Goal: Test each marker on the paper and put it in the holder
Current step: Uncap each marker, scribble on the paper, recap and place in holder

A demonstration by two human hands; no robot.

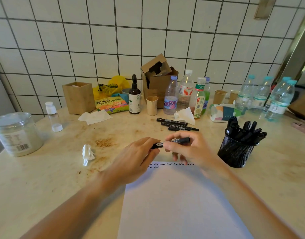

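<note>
Both my hands hold one black marker (181,140) level above the top edge of the white paper (179,200). My left hand (138,157) grips its left end; my right hand (188,149) pinches the middle and right part. Small black squiggles (167,164) run along the paper's top. Three more black markers (176,124) lie on the table behind my hands. The black mesh holder (234,152) stands to the right, with several black markers in it.
A crumpled tissue (87,153) lies left of the paper, a clear plastic jar (15,133) at far left. Bottles (186,94), paper cups, a tissue pack (222,112), a cardboard box (157,80) and a wooden box (79,97) line the back by the tiled wall.
</note>
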